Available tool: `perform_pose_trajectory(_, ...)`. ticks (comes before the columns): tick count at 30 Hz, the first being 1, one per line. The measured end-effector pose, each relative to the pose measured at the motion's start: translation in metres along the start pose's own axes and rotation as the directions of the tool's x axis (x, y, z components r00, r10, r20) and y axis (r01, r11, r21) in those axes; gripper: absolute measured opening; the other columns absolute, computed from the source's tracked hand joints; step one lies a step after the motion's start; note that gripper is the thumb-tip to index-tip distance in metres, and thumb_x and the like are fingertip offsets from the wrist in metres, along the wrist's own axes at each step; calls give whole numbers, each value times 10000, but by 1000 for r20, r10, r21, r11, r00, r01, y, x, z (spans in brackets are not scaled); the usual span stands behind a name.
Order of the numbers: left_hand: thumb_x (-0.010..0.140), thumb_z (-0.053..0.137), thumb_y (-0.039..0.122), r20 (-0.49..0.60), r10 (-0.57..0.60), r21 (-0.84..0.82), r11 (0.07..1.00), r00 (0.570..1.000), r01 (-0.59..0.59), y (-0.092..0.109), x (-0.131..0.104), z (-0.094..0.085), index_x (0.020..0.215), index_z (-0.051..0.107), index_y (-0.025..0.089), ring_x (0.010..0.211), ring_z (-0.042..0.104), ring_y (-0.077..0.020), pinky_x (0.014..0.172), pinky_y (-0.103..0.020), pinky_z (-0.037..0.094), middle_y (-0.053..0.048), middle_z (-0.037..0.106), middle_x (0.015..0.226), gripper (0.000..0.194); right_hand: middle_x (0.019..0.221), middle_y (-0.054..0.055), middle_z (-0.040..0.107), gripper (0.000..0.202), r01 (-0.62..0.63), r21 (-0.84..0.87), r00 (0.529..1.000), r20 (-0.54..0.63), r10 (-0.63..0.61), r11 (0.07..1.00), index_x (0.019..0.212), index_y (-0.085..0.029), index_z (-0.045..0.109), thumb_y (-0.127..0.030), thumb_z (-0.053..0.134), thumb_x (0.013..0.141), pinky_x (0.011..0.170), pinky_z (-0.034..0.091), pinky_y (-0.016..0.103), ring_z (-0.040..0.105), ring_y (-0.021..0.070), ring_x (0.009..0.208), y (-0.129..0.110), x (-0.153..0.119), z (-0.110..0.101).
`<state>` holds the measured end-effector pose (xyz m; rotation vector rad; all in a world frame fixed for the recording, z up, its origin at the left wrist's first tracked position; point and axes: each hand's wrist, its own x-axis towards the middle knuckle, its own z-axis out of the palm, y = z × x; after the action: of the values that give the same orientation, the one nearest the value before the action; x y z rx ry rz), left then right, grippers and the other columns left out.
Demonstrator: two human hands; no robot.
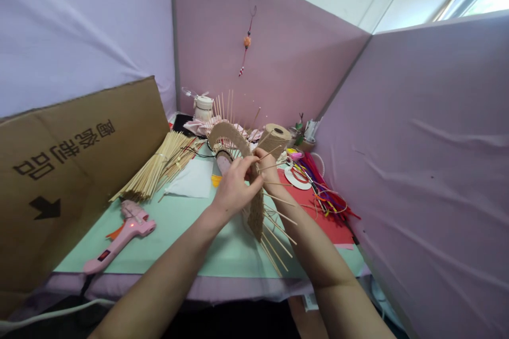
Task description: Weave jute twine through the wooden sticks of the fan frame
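A curved burlap-covered band (256, 217), with thin wooden sticks radiating from its edge, is held up over the table on its side. My left hand (234, 188) grips the band's near side, thumb and fingers closed together at its edge. On the band's far right side, my right hand (269, 168) has its fingers closed at the same spot, close to the left fingertips. What lies between the fingertips is hidden. Several sticks (280, 217) point right across my right forearm, and others rise from the band's far arch.
A pink glue gun (129, 233) with a lit red light lies at left, near a bundle of sticks (149, 164) and a cardboard panel (87, 169). Behind stand a twine roll (274, 137) and a white jar (203, 108). Coloured stems (318, 180) lie on red sheets (334, 230).
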<state>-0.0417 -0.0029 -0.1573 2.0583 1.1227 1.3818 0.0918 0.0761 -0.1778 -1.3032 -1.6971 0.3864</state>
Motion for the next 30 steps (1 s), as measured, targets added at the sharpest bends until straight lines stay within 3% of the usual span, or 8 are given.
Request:
perform_pose_trajectory(5,845,591,290,35,53,-48,998,998,-51,-4,0,-3,1196,592,214,808,539,-157,767,-307,469,-26,528,895,360,636,-21,520,281,10,78,975,-221,7,997,720,-211,538,-467,491,828,563,356,244,459,136,594,-7,11,-4)
perform_pose_trajectory(14,858,574,242,-72,43,-126,991,997,-52,-7,1,3,1079,636,190,831,532,-148,802,-296,458,-30,517,898,235,647,-27,522,270,23,150,987,-159,1,988,732,-216,537,-462,486,831,565,365,242,461,136,607,-1,11,12)
perform_pose_trajectory(21,841,612,267,-120,84,-71,993,989,-93,-13,-4,6,1155,610,220,932,524,-175,898,-341,446,-47,506,972,318,625,-12,560,315,54,33,968,-246,-44,998,706,-171,605,-463,560,818,582,361,242,459,123,597,-9,15,-23)
perform_pose_trajectory(27,845,611,285,-107,42,-137,989,993,-57,-14,-6,5,1170,613,229,946,544,-176,888,-334,466,-53,514,1001,330,648,-2,584,227,121,-23,981,-151,-123,992,721,-172,627,-373,583,817,613,379,257,496,135,624,-19,16,-58)
perform_pose_trajectory(30,849,609,290,-104,41,-131,990,994,-54,-13,-6,5,1176,613,233,953,543,-180,896,-344,463,-54,517,997,332,706,7,593,161,227,-91,963,-127,-238,970,756,-184,628,-314,575,835,654,400,275,511,148,671,-20,15,-74)
